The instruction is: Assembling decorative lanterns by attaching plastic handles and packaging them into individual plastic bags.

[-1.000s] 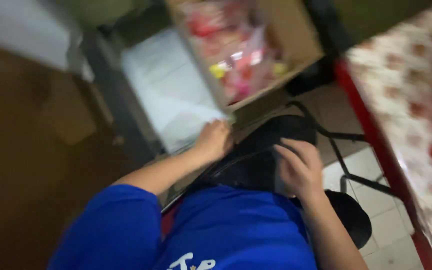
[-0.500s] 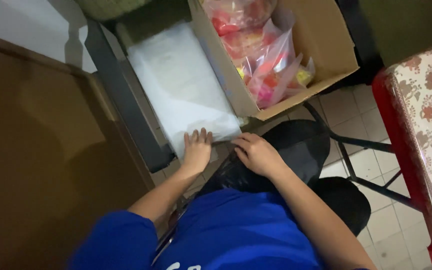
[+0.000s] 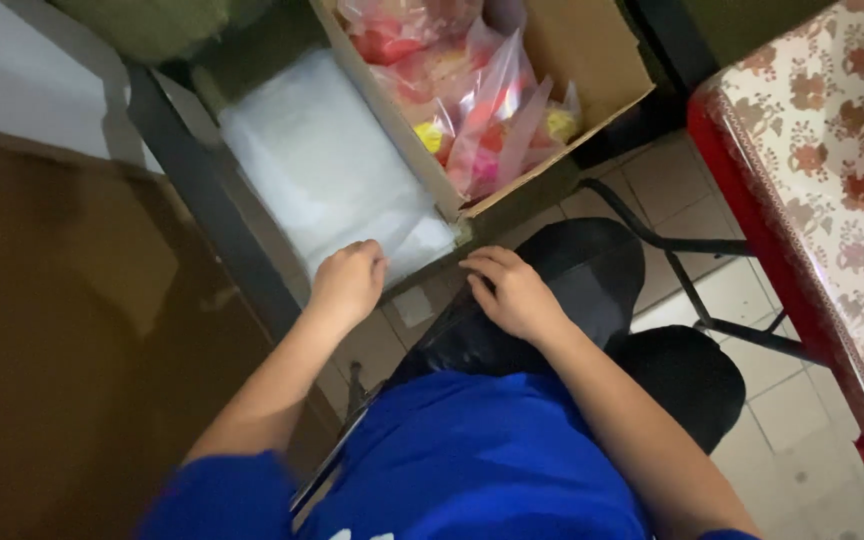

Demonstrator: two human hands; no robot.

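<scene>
My left hand rests with curled fingers on the near edge of a stack of clear plastic bags; whether it grips a bag I cannot tell. My right hand lies on my black-trousered knee, fingers loosely apart, holding nothing. Just beyond both hands stands an open cardboard box filled with clear bags of red, pink and yellow items.
A dark metal rail runs left of the bag stack. A brown surface fills the left. At the right stands a table with a red-edged floral cloth. A black chair frame crosses the tiled floor.
The view has swung and steadied. My left hand stayed at the bag stack's near edge, curling its fingers. My right hand slid forward along my knee toward the box.
</scene>
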